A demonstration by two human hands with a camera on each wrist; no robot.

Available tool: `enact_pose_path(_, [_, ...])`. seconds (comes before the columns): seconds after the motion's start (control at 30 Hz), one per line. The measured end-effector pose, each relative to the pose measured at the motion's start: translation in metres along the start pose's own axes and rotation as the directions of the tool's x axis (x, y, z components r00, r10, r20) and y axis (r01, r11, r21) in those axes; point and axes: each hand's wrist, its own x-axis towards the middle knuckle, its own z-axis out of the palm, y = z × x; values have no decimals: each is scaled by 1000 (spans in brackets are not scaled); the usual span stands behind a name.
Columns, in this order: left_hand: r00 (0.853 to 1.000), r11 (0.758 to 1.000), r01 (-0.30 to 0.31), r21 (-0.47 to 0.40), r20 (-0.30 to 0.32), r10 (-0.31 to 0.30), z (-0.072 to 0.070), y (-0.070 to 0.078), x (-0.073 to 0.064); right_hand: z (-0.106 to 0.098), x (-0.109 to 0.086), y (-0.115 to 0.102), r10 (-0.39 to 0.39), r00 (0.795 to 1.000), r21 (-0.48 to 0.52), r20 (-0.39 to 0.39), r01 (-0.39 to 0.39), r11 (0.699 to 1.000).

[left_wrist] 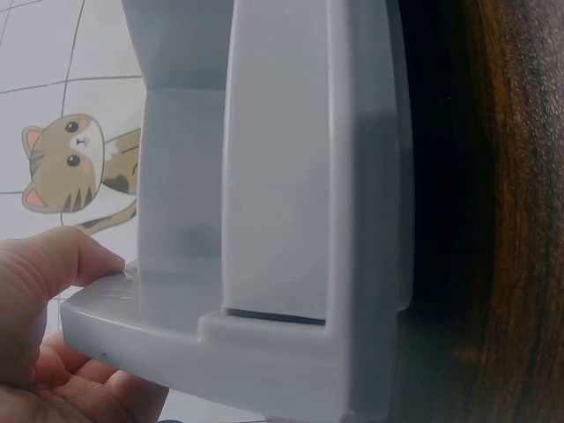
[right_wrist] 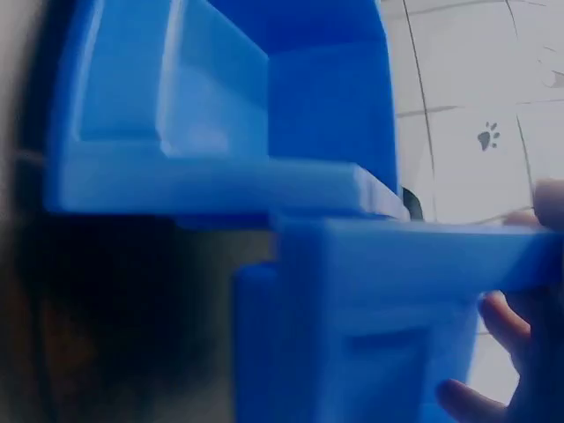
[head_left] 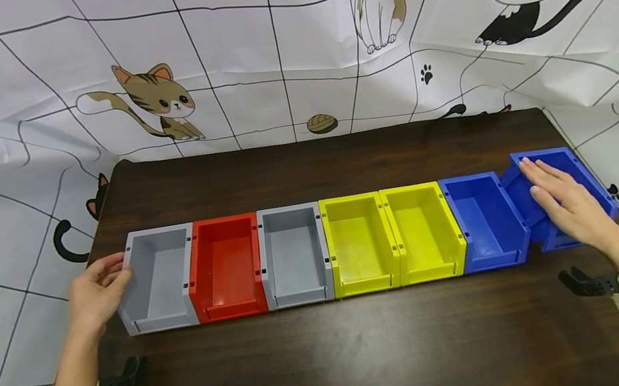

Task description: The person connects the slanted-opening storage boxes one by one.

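My left hand (head_left: 97, 291) pinches the left rim of a grey storage bin (head_left: 165, 276), which ends the row on the left. In the left wrist view the thumb (left_wrist: 75, 256) lies over the corner of this bin, with the other fingers curled beneath. On the far right my right hand (head_left: 573, 205) grips the wall of a blue storage bin (head_left: 589, 179), which sits askew and tilted against its neighbour. The right wrist view shows fingers (right_wrist: 507, 330) on both sides of its rim. Beside it stands another blue bin (head_left: 480, 220), upright.
Between the ends stand a red bin (head_left: 227, 267), a second grey bin (head_left: 293, 249) and two yellow bins (head_left: 358, 239), side by side. All rest on a dark wooden table (head_left: 346, 349). A white cat-print cloth (head_left: 237, 42) hangs behind.
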Motion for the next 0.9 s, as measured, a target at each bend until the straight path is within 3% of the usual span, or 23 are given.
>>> enact_pose_path(0.17, [1000, 1000, 10, 28, -20, -9, 0, -2, 0, 13, -2, 1, -38, 998, 11, -46, 39, 999])
enact_pose_path(0.33, [1000, 1000, 20, 1, -6, -20, -4, 6, -1, 23, -5, 3, -53, 996, -3, -65, 52, 999])
enact_pose_path(0.37, [1000, 999, 9, -45, 10, -9, -6, 9, -2, 24, -6, 3, -53, 997, -14, -64, 52, 999])
enact_pose_path(0.57, [1000, 1000, -13, 4, -10, 13, -2, 2, -1, 26, -10, 3, 7, 1000, -69, -20, -9, 998])
enact_pose_path(0.6, [1000, 999, -1, 53, -25, 2, 0, -1, -1, 25, -10, 3, 21, 1000, -83, -12, -22, 996])
enact_pose_path(0.9, [1000, 999, 3, 53, -14, -2, 4, -7, 1, 30, -14, 6, 28, 1000, -163, -15, -30, 986])
